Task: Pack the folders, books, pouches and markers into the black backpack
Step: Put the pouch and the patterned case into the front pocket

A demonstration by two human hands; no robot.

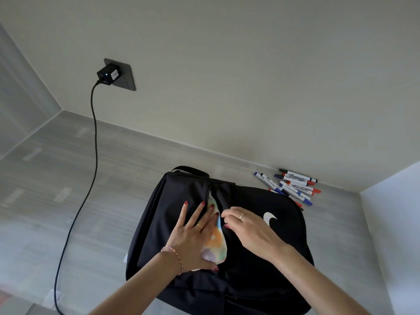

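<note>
Grey wood-grain flooring (68,178) ran up to a pale wall, where a black charger (108,75) sat in its socket with a cable trailing down. On that floor lay the black fabric backpack (261,258), white logo up, its pocket gaping along the middle. Into that gap went a soft pastel tie-dye pouch (216,241), partly swallowed and partly showing. The left hand (195,237) was spread flat, fingers fanned wide, pressing the pouch and the bag's panel down; it gripped nothing. The right hand (247,226) was curled, fingertips pinched at the pocket's edge just beside the pouch, though whether it had fabric or a zip pull could not be told. Well apart, against the wall, a loose heap of white whiteboard markers with blue, red and black caps (291,185) waited unpacked. No folders or books showed. The step looked like seating the pouch. Best done, probably, by lifting the opening's lip wide with the right while the left slid the pouch flat and deep, so no corner would snag a closing zip.
</note>
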